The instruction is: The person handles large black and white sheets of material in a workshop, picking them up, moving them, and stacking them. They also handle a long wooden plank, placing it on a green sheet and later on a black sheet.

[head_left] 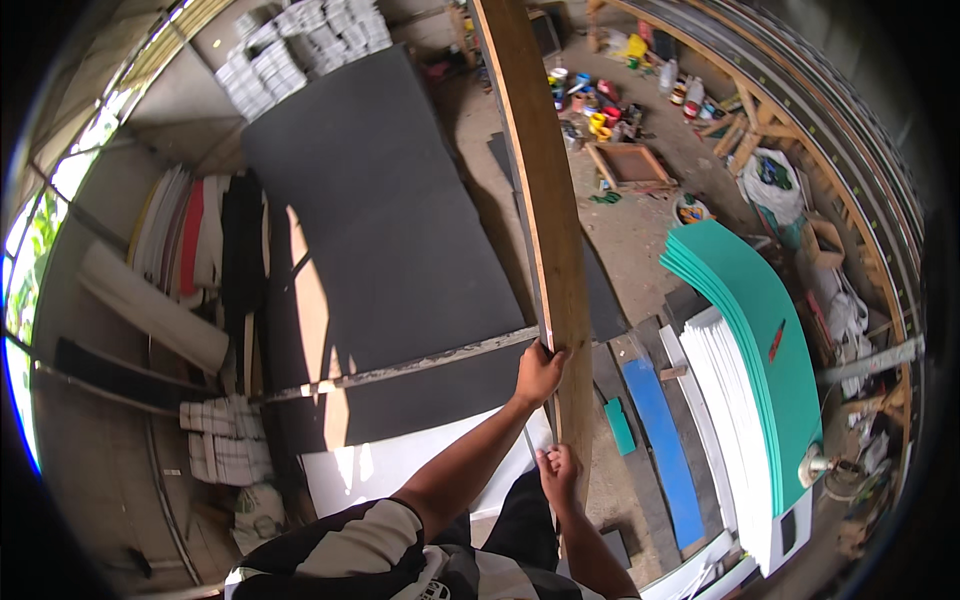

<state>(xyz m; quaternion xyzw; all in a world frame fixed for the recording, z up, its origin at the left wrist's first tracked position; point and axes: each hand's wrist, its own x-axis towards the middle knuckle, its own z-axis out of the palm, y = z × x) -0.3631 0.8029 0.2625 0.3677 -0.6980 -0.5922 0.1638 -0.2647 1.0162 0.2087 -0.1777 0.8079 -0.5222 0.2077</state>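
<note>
A long, worn flat bar (440,362) lies across a large black sheet (370,200) in front of me. My left hand (541,376) is closed at the bar's right end, its knuckles against a long wooden beam (548,180). Closer to my body, my right hand (560,474) is curled into a fist beside the beam's near part. Whatever it holds, if anything, is hidden by the fingers. A white sheet (400,470) lies along the near edge of the black one, below my left forearm.
To the right stand stacked green sheets (740,300) with a red cutter on top, white sheets (725,400) and a blue strip (662,450). Paint pots (605,115) and a wooden frame (632,165) sit on the far floor. Rolled sheets (155,305) lean at left.
</note>
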